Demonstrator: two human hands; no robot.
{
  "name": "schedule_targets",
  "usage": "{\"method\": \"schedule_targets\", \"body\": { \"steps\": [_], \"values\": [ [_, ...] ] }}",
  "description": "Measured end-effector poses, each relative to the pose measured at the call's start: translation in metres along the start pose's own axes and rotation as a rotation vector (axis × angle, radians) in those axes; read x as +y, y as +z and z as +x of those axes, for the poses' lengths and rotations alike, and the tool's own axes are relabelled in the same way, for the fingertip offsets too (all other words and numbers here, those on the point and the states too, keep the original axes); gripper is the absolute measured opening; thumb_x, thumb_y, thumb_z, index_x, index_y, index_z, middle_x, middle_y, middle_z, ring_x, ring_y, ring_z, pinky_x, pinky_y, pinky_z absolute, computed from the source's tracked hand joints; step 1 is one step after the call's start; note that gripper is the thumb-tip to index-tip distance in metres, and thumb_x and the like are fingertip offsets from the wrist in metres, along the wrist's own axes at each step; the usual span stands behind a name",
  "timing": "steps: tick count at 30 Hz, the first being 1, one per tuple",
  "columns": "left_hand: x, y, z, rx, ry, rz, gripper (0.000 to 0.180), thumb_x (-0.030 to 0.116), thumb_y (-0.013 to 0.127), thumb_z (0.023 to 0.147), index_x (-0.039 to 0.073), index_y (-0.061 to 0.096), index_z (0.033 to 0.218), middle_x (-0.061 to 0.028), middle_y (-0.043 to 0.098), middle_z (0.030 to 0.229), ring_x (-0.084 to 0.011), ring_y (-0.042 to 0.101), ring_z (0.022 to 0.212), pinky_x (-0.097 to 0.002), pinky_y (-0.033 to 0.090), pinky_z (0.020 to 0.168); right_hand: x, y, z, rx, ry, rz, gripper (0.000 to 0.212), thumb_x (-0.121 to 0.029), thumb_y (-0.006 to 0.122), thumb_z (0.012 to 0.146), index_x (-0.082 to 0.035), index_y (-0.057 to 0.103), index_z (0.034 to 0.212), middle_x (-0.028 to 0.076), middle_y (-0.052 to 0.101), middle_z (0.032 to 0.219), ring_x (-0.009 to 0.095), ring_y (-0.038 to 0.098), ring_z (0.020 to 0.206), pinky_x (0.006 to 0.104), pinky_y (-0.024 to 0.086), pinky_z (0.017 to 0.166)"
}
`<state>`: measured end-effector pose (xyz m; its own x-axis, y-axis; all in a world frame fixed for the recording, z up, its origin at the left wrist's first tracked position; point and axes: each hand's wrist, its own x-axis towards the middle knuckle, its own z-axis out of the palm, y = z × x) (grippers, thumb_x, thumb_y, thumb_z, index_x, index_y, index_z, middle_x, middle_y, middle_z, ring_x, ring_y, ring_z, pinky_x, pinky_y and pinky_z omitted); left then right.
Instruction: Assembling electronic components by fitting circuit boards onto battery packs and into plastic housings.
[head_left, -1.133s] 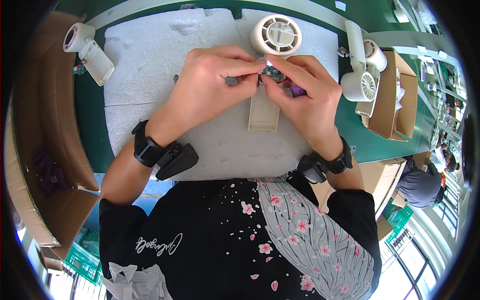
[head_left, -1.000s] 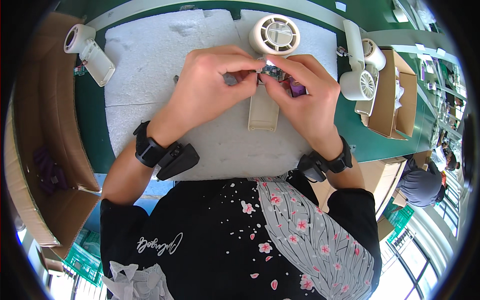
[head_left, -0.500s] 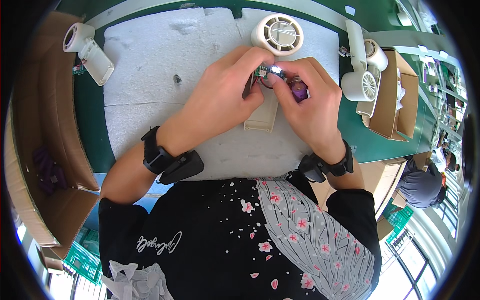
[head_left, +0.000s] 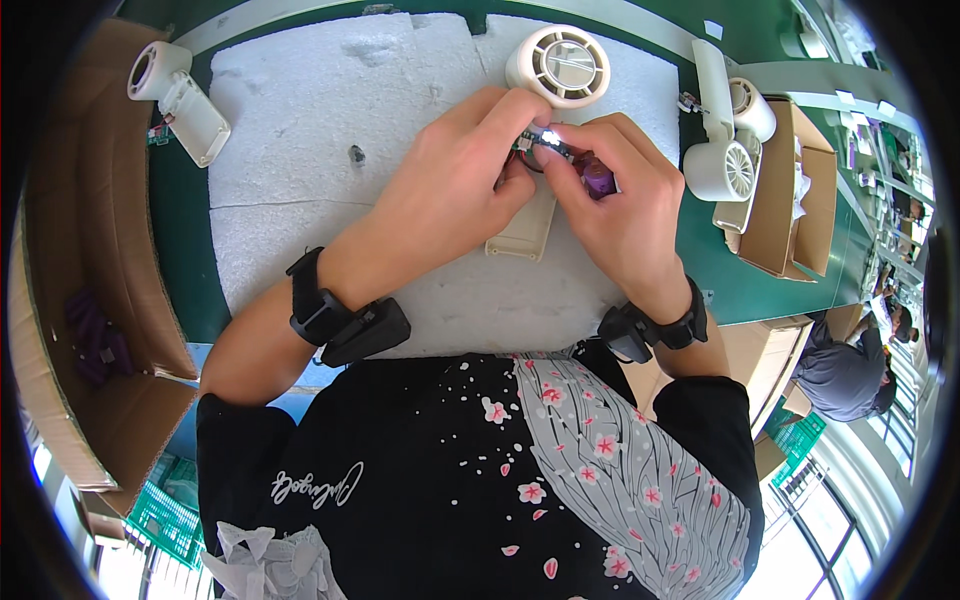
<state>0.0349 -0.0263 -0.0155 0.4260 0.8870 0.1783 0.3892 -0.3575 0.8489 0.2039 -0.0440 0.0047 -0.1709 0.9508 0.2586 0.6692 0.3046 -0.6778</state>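
My left hand (head_left: 455, 160) pinches one end of a small green circuit board (head_left: 528, 140), which has a bright white light on it. The board's other end is between the thumb and fingers of my right hand (head_left: 625, 185). A purple battery cell (head_left: 598, 178) is tucked under my right fingers, and red wire shows below the board. Beneath both hands lies a handheld fan (head_left: 558, 66) with a cream round head and an opened handle shell (head_left: 520, 235). My hands cover most of the handle.
The fan rests on a white foam sheet (head_left: 290, 130) over a green table. Another opened fan (head_left: 190, 115) lies at the left, several fan parts (head_left: 718, 165) at the right. Cardboard boxes flank the table; the left box (head_left: 110, 220) has purple cells (head_left: 97, 340) inside. A person (head_left: 845, 365) sits far right.
My hands have shifted only slightly around the board. The purple cell has turned a little in my right hand, and the lit spot on the board remains bright.
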Motion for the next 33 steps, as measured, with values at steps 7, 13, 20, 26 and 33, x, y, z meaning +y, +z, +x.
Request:
{"method": "schedule_targets", "body": {
  "steps": [7,13,20,26,33],
  "values": [
    [-0.001,0.0,0.0,0.008,0.002,-0.027,0.035,-0.004,0.061,0.075,0.007,0.053,0.107,-0.0081,0.056,0.087,-0.0174,0.057,0.066,-0.0293,0.047,0.059,-0.001,0.0,-0.001,0.012,-0.026,0.006,0.018,-0.003,0.075,0.074,-0.002,0.07,0.091,0.007,0.065,0.08,0.013,0.06,0.062,0.0235,0.049,0.057],
    [0.001,-0.011,0.001,-0.079,-0.078,-0.161,0.036,-0.004,0.06,0.076,0.006,0.053,0.11,-0.0067,0.055,0.084,-0.016,0.055,0.07,-0.0284,0.047,0.064,0.001,-0.002,0.0,-0.011,-0.023,0.008,0.019,-0.002,0.076,0.073,-0.003,0.071,0.091,0.007,0.065,0.081,0.014,0.06,0.062,0.0234,0.049,0.057],
    [-0.004,-0.016,0.003,-0.182,-0.128,-0.253,0.037,-0.006,0.058,0.078,0.004,0.053,0.114,-0.0048,0.056,0.087,-0.0138,0.055,0.08,-0.0275,0.047,0.074,0.002,-0.004,-0.002,-0.044,-0.018,-0.007,0.022,-0.001,0.076,0.073,-0.003,0.072,0.094,0.008,0.065,0.084,0.015,0.061,0.063,0.0244,0.05,0.057],
    [-0.007,-0.015,0.007,-0.197,-0.187,-0.339,0.034,-0.006,0.059,0.079,0.005,0.053,0.111,-0.0045,0.058,0.091,-0.0137,0.057,0.081,-0.0276,0.048,0.075,0.0,-0.005,-0.001,-0.041,-0.04,-0.041,0.022,-0.002,0.076,0.074,-0.003,0.072,0.095,0.008,0.064,0.084,0.017,0.061,0.064,0.0259,0.051,0.058],
    [-0.012,-0.013,0.004,-0.127,-0.176,-0.389,0.032,-0.001,0.062,0.077,0.007,0.053,0.107,-0.0075,0.062,0.085,-0.0169,0.06,0.072,-0.0298,0.051,0.072,0.0,0.0,-0.002,-0.01,-0.072,-0.054,0.022,-0.002,0.076,0.074,-0.002,0.071,0.096,0.008,0.064,0.083,0.018,0.061,0.064,0.0271,0.051,0.058]
  ]
}}
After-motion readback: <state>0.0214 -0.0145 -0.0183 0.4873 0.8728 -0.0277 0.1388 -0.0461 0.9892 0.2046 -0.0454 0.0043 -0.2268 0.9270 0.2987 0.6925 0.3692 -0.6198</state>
